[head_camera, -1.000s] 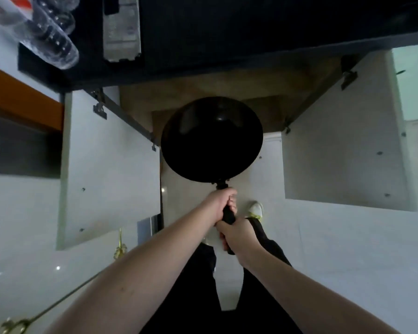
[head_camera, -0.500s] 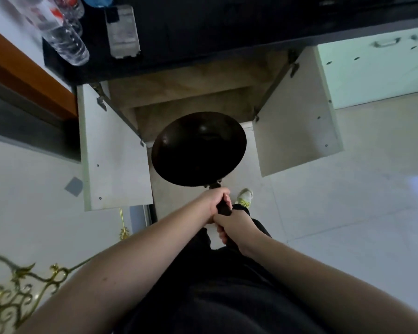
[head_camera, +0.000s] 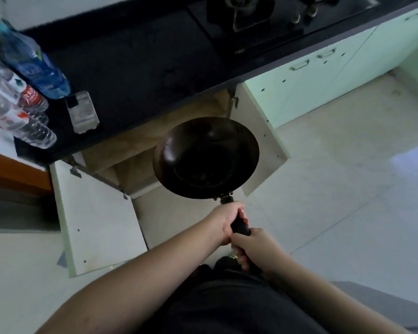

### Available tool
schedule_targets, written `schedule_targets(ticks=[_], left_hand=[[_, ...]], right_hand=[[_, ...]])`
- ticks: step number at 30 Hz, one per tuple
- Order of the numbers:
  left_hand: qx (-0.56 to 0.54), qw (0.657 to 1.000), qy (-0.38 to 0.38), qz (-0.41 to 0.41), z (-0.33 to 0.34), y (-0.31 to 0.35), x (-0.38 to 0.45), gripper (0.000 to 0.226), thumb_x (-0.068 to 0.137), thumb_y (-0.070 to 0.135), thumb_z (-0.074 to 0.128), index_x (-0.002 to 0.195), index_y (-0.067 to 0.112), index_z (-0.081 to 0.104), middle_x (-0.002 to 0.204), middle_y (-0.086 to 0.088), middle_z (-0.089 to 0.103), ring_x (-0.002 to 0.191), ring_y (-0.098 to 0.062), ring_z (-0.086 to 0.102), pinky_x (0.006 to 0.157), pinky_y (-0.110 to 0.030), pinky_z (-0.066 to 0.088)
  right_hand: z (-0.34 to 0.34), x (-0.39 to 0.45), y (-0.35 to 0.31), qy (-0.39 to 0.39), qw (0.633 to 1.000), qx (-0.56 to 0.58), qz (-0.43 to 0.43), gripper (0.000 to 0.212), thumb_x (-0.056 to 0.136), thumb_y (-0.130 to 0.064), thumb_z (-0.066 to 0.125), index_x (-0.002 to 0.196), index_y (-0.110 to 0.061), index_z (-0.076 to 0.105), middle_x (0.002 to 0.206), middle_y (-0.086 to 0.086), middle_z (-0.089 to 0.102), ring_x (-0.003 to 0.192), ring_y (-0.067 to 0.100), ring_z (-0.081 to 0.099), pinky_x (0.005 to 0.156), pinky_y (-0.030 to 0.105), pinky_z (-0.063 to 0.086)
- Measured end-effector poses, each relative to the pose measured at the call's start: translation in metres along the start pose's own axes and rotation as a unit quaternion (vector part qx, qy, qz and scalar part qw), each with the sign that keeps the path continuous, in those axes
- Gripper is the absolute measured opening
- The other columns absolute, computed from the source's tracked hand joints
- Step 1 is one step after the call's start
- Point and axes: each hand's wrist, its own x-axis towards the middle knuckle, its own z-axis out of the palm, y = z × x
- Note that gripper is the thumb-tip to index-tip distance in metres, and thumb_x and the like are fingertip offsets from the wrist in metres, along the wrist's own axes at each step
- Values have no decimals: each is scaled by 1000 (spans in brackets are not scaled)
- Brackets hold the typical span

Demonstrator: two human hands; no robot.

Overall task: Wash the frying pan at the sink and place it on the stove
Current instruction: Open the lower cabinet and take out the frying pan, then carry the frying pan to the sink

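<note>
**I hold the pan with both hands**

My left hand [head_camera: 223,222] is wrapped tight around the black handle [head_camera: 239,225] of the frying pan [head_camera: 205,157]. It sits closer to the bowl of the pan. My right hand [head_camera: 253,247] is wrapped around the same handle too, just behind my left one, nearer to my body. The two hands are touching. All my fingers are curled shut on the handle.

The pan is up in the air in front of me. It is dark and round (the inside looks a bit shiny on the left side). It hangs over the floor, right in front of the open cupboard [head_camera: 135,150] under the counter. The cupboard's two doors are swung wide, one door [head_camera: 97,213] on the left and one door [head_camera: 258,141] on the right.

Above the cupboard is the black counter [head_camera: 130,68]. The stove [head_camera: 251,18] is set into it, up at the top, well apart from the pan. On the left end of the counter stand some clear water bottles [head_camera: 22,112] and a blue bottle [head_camera: 36,68]. A small clear box [head_camera: 82,112] lies just beside them.

The pale green cabinets [head_camera: 336,73] run along to the right. The floor [head_camera: 348,189] is light tile. I see my dark clothes [head_camera: 227,304] at the bottom.
</note>
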Motion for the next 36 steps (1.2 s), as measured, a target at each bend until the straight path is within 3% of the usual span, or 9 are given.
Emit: schedule_targets(ticks=[10,15,22,36], left_hand=[[77,996,-20,45,97,20,-17,63,94,9,52,32,15,41,38,1,40,28,-13,38,43,-23,38],[96,992,-34,71,131,43,-22,47,95,10,52,49,13,42,38,0,39,28,-14,39,46,-27,37],[146,985,-71,63,170,101,-9,44,95,10,51,53,14,40,39,2,38,28,-12,38,47,-27,37],[346,921,-170,56,270,158,14,38,95,6,48,58,12,40,40,2,37,28,-11,36,37,-19,37]], right_hand=[[-80,-14,-21,10,994,96,-54,11,79,-4,50,69,-3,54,45,3,51,32,15,42,36,20,34],[-103,-9,-39,30,988,129,-75,11,78,-4,49,69,-5,53,45,3,49,33,15,41,36,19,33],[-126,10,-88,76,980,163,-86,7,74,-9,51,67,-9,54,47,4,50,34,16,41,37,16,26],[-170,38,-141,231,916,309,-109,11,72,-16,52,63,-13,53,47,5,48,34,17,41,41,17,23]])
